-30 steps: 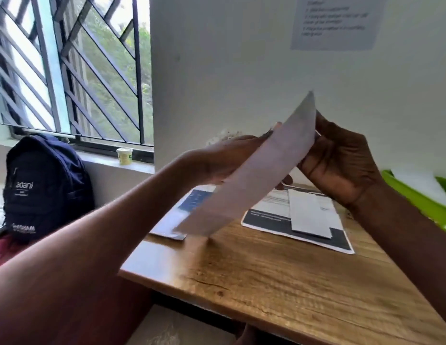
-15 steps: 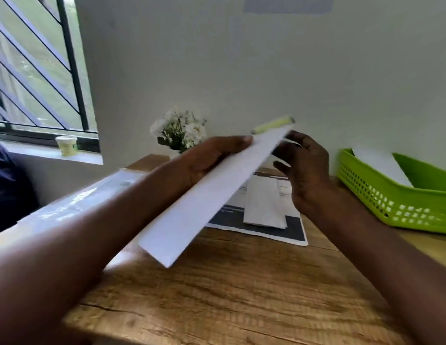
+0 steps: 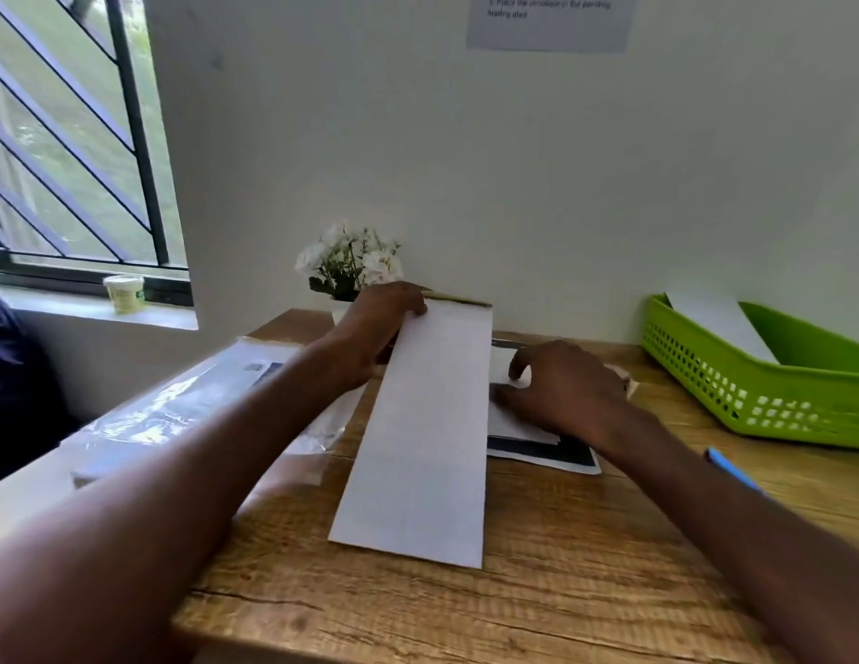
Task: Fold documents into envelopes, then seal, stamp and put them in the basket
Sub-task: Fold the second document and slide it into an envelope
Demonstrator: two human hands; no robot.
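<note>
Grainy wooden desk (image 3: pixel 538 601) against a plain pale wall fills the lower frame. At centre lies a long white envelope (image 3: pixel 427 438), smooth and rectangular, its far end lifted slightly with a yellowish flap edge showing. The left hand (image 3: pixel 379 323) grips that far end, fingers curled over the left corner. The right hand (image 3: pixel 557 390), just right of centre, rests with loosely bent fingers on a folded white document (image 3: pixel 514 424) atop a dark-bordered sheet (image 3: pixel 562 457). At right, a green perforated plastic basket (image 3: pixel 753 395) holds one white envelope (image 3: pixel 720 323).
</note>
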